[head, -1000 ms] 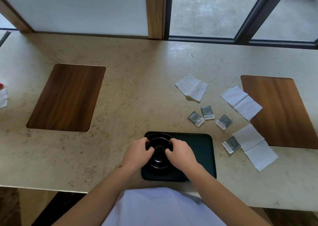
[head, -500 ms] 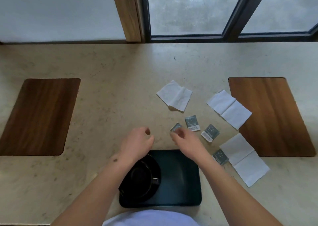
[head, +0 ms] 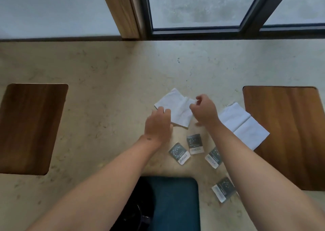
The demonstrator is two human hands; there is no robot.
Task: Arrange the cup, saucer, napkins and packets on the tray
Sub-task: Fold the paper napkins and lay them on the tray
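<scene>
Two hands on the first napkin [head: 177, 110].
Head view: my left hand [head: 159, 123] presses its near-left corner with flat fingers; my right hand [head: 204, 110] has a pinching grip on its right edge. Cup and saucer [head: 139, 211] sit on the tray [head: 175, 204]; four packets [head: 194, 143] and another napkin [head: 242, 125] wait on the bench [head: 105, 107].

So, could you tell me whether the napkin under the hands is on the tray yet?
Not yet: the napkin lies on the counter, beyond the tray.
</scene>
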